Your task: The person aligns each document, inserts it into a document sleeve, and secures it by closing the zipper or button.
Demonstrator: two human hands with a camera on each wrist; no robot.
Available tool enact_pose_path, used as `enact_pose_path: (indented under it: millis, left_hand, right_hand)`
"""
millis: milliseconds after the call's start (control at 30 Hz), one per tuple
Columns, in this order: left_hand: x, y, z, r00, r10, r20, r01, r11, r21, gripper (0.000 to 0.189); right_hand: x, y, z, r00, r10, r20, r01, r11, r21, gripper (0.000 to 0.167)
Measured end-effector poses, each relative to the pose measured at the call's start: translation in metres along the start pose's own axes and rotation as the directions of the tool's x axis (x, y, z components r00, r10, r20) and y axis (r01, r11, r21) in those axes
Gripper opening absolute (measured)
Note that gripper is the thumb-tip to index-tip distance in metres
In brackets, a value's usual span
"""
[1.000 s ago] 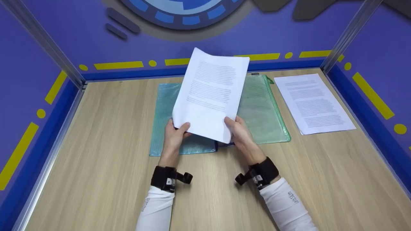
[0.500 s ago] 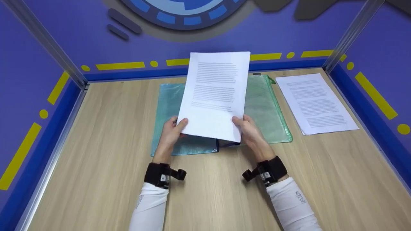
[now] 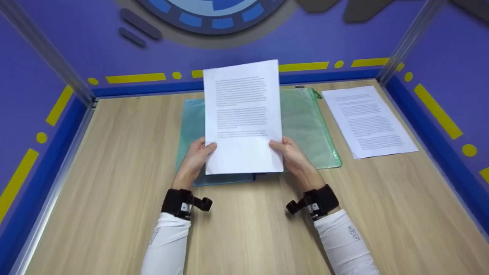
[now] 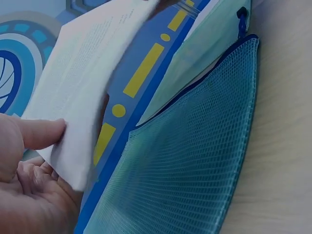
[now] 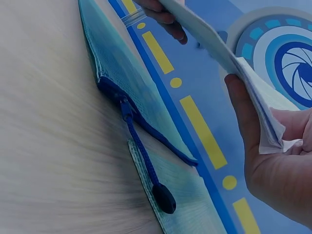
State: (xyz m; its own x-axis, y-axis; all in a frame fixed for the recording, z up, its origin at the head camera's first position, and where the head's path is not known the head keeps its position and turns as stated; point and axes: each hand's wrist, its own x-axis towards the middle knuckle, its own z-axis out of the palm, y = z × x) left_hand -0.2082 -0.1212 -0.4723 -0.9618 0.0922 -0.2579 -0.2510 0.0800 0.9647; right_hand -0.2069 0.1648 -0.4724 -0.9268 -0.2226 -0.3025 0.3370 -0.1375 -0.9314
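Observation:
A stack of printed paper sheets (image 3: 241, 114) is held up off the table, its text facing me. My left hand (image 3: 195, 157) pinches its lower left edge, thumb in front and fingers behind. On the lower right edge, my right hand (image 3: 298, 158) grips it the same way. From the right wrist, several sheet edges (image 5: 263, 117) show between thumb and fingers. Beneath lies a blue mesh zip pouch (image 3: 191, 122), partly covered by the stack; its dark blue zipper pull (image 5: 126, 109) has a cord. Next to it is a green mesh zip pouch (image 3: 307, 130), also partly hidden.
Another stack of printed sheets (image 3: 370, 122) lies flat at the right of the wooden table (image 3: 126, 160). Purple-blue panels (image 3: 95, 42) with yellow marks enclose the back and both sides. Black straps with small cameras (image 3: 181, 206) sit on both wrists.
The held stack has turned from leaning right to nearly upright, and its lower edge is now almost level. Both hands have kept their grip; the left hand has shifted slightly left.

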Motion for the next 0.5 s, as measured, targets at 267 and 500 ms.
enact_pose_path:
  millis: [267, 500]
  left_hand:
    - [-0.004, -0.007, 0.007, 0.999, 0.032, -0.026, -0.032, 0.999, 0.007, 0.037]
    - [-0.007, -0.010, 0.028, 0.996, 0.045, -0.079, -0.046, 0.999, -0.014, 0.037]
  right_hand:
    - [0.003, 0.000, 0.000, 0.998, -0.025, -0.061, 0.021, 0.998, -0.065, 0.043]
    - [0.004, -0.001, -0.006, 0.986, -0.094, -0.134, 0.070, 0.983, -0.173, 0.049]
